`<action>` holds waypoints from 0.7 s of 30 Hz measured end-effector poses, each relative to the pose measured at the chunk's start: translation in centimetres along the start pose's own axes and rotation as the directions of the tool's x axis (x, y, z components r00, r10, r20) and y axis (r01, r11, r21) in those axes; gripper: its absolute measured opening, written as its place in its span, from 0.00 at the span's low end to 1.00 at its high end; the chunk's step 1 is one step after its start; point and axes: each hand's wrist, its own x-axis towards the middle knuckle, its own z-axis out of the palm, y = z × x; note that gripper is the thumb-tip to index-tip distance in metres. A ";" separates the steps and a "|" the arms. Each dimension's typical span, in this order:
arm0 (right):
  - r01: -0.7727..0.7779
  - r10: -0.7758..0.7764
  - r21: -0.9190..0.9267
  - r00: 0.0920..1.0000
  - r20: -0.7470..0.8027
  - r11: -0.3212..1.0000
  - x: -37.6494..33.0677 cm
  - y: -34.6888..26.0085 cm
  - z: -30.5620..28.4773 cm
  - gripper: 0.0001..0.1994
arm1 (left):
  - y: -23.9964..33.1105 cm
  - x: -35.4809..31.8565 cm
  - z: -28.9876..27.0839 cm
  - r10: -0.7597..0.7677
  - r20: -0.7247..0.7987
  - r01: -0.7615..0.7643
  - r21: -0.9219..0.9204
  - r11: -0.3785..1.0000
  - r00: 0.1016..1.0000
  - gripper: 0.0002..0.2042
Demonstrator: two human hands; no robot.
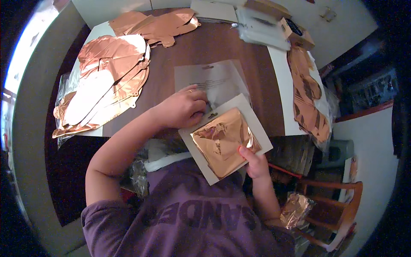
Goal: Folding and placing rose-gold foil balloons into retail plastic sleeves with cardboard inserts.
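Note:
My right hand [255, 164] grips the lower right part of a pale backing card [257, 112], thumb on top. On the card lies a folded copper-coloured foil balloon [222, 143], and a hang slot shows near the card's top corner. Beyond it, a clear plastic bag [214, 72] with its own hang slot lies flat on the table. My left hand [190, 106] is closed at the bag's near left edge, its fingers bent over the film. The fingertips are partly hidden behind the knuckles and the card.
Flat copper foil balloons are piled on the left [124, 58], at the back [162, 28] and along the right edge [305, 88] of the brown table [165, 68]. Plastic sleeves [261, 30] and an open box [295, 32] stand back right. A wooden chair [353, 201] bears a wrapped foil packet [295, 210].

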 end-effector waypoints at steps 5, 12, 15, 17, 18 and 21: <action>0.062 -0.065 -0.029 0.991 -0.119 0.998 -0.6 0.3 1.5 0.22 | 0.5 -0.2 -0.3 0.028 0.009 -0.029 0.145 0.989 1.000 0.12; -0.005 0.039 0.162 0.977 -0.211 0.987 -1.2 1.2 2.3 0.19 | 3.8 -1.9 -1.1 0.091 0.135 -0.078 -0.097 0.992 0.987 0.23; -0.012 0.067 0.227 0.970 -0.235 0.974 -1.1 1.9 2.5 0.19 | 3.3 -2.5 -0.6 0.101 0.085 -0.092 -0.114 0.989 0.991 0.20; 0.009 0.058 0.256 0.967 -0.250 0.967 -1.0 2.2 2.4 0.19 | 3.0 -2.7 -0.2 0.143 0.037 -0.141 -0.044 0.989 0.989 0.18; -0.017 0.093 0.288 0.963 -0.252 0.958 -1.1 2.3 2.3 0.20 | 2.8 -2.8 0.0 0.142 0.037 -0.141 -0.044 0.989 0.989 0.18; -0.046 0.131 0.345 0.965 -0.229 0.937 -1.2 2.0 2.6 0.23 | 2.2 -2.8 0.5 0.214 -0.004 -0.213 0.059 0.975 0.977 0.15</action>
